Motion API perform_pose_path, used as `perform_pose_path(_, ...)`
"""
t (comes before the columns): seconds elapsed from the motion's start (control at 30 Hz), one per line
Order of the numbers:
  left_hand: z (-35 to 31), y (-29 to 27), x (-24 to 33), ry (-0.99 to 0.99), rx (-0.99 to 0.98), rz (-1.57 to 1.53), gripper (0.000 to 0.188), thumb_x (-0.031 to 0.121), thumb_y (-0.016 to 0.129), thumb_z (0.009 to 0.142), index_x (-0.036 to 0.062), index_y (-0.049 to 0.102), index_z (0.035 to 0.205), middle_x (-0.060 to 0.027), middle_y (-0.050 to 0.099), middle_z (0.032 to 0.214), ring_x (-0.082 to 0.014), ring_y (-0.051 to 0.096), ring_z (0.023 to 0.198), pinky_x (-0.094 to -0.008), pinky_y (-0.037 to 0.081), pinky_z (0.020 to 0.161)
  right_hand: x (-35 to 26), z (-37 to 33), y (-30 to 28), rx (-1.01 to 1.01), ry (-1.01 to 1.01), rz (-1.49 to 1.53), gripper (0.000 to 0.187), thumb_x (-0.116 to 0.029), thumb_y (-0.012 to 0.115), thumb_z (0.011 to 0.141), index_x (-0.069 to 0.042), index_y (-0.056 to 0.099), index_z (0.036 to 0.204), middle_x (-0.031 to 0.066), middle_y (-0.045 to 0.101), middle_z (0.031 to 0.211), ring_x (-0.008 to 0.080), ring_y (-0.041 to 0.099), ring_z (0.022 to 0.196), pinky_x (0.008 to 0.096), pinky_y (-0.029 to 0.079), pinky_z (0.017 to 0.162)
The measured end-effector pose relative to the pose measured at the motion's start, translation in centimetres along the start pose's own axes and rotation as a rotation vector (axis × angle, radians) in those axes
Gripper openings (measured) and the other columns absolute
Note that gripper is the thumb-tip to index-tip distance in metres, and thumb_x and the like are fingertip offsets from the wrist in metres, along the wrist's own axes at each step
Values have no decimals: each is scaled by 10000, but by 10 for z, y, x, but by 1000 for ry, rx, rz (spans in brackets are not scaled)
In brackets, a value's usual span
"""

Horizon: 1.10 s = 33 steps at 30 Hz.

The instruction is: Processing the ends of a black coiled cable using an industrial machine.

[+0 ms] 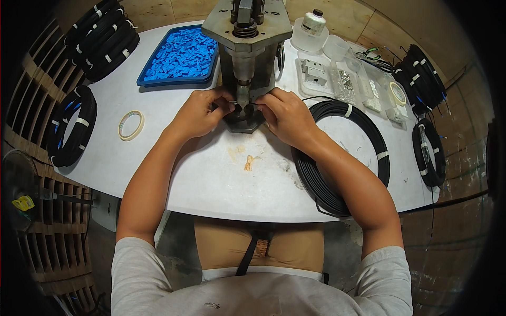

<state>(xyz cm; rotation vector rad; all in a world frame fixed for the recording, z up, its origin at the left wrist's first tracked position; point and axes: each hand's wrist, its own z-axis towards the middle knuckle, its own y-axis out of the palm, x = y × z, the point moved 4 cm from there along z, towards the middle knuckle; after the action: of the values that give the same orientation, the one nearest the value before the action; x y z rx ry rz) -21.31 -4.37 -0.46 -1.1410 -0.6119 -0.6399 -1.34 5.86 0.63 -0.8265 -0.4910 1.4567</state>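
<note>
Wooden panels [150, 11] stand behind our white worktop [221, 192], which bends like a banana thanks to the fisheye. Starting at the fingers: our right hand [289, 115] has its fingers pinched together on a thin dark strand [256, 105], right by the tool end of the metal press [245, 60]. Our left hand [203, 113] is on the other side of that tool, thumb and index close together, but whatever's between them is too small for us to make out, so we can't tell if they're clamped on anything.

Next ring out, a big black cable coil [314, 181] lies flat under our right forearm, bound with white tape. Off to the left we've got a roll of tape [140, 125], and behind it a dark blue tray [178, 82] full of bright blue pieces [182, 55]. Right of the press sit clear containers of small metal parts [345, 87] and a white bottle [313, 22]. More taped bundles [103, 45] are stacked at the far left.
</note>
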Motion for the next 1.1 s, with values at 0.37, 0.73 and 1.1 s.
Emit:
perform_pose_path(0.37, 0, -1, 1, 10, 5, 4, 177, 89, 685, 944, 0, 733, 1089, -150, 777, 893, -229, 740, 837, -362, 571, 825, 0, 0, 0, 2, 2, 4, 107, -88, 729, 877, -60, 715, 980, 109, 665, 884, 342, 672, 790, 442, 550, 730)
perform_pose_path(0.73, -1, 0, 1, 8, 7, 2, 178, 83, 683, 943, 1, 731, 1094, -149, 776, 888, -226, 738, 829, -362, 571, 817, -1, 0, 0, -3, 7, 1, 132, -72, 737, 852, -60, 716, 981, 102, 663, 882, 336, 672, 790, 437, 546, 728)
perform_pose_path(1.1, 0, -1, 4, 3, 3, 14, 178, 94, 694, 937, -5, 734, 1079, -137, 772, 869, -224, 735, 810, -366, 575, 811, 0, -1, 0, -48, 25, -13, 192, -38, 744, 855, -64, 730, 1045, 108, 684, 943, 329, 672, 811, 413, 541, 757)
